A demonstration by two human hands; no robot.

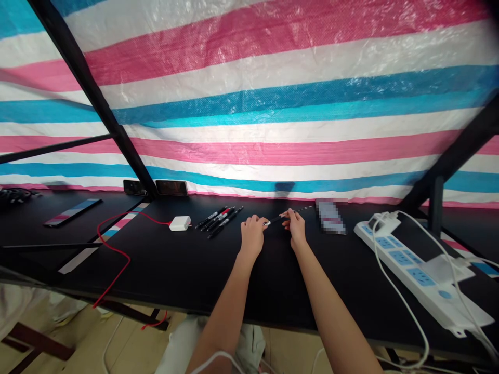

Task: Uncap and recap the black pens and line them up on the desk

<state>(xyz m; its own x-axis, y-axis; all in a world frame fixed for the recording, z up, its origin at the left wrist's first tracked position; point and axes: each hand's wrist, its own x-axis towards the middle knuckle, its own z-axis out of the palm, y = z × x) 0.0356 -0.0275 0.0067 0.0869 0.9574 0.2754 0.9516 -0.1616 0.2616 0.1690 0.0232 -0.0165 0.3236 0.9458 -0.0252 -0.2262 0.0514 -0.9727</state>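
Note:
My left hand (252, 234) and my right hand (296, 226) rest on a black table (218, 270), both pinched on one thin black pen (289, 213) that slants up to the right between them. The left fingers close round its lower end, the right fingers grip its middle. Several more pens (219, 216), black and one red, lie in a row just left of my left hand.
A white charger (180, 223) with a red cable (117, 249) lies left of the pens. A phone (72, 212) lies far left. A small blurred card (330, 216) sits right of my hands. A white power strip (417, 270) with cables occupies the right. A striped tarp (273, 104) hangs behind.

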